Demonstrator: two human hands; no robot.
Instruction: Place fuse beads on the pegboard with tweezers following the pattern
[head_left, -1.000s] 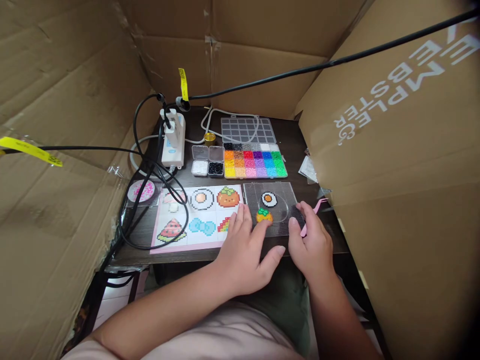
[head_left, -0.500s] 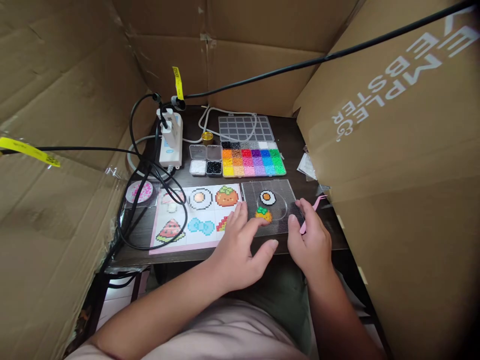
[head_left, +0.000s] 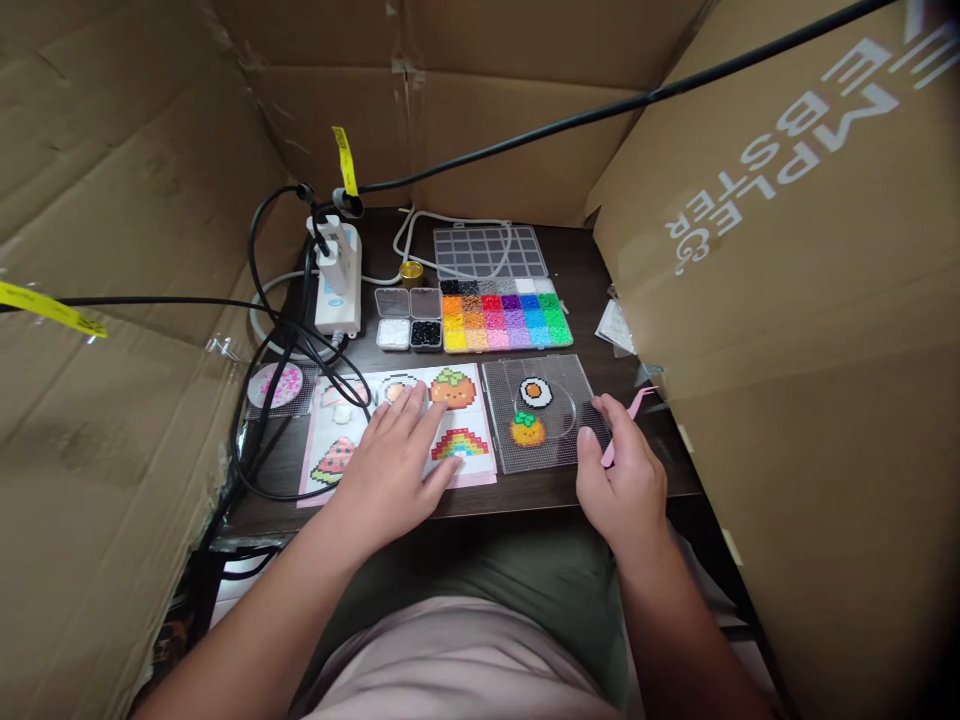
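My left hand (head_left: 397, 465) lies open, fingers outstretched, over the pattern sheet (head_left: 469, 479), covering part of its middle. Around it show pixel pictures of a persimmon, a rainbow and a watermelon slice. Curled at the right edge of the clear pegboard (head_left: 551, 460), my right hand (head_left: 626, 480) holds pink tweezers (head_left: 636, 403) whose bent tips stick out to the right. Two bead figures rest on the pegboard: a fried egg (head_left: 535, 392) and, below it, an orange persimmon (head_left: 528, 430) with green leaves.
Behind the pegboard stands a bead box (head_left: 507, 318) sorted by colour. Small boxes of white beads (head_left: 394, 333) and black beads (head_left: 426, 334) are beside it. A power strip (head_left: 339, 290) and looping black cables (head_left: 259, 420) occupy the left. Cardboard walls (head_left: 517, 150) enclose the desk.
My left hand has moved left from the pegboard's near edge onto the pattern sheet, uncovering the bead persimmon and the rainbow picture. My right hand has stayed nearly still with the tweezers.
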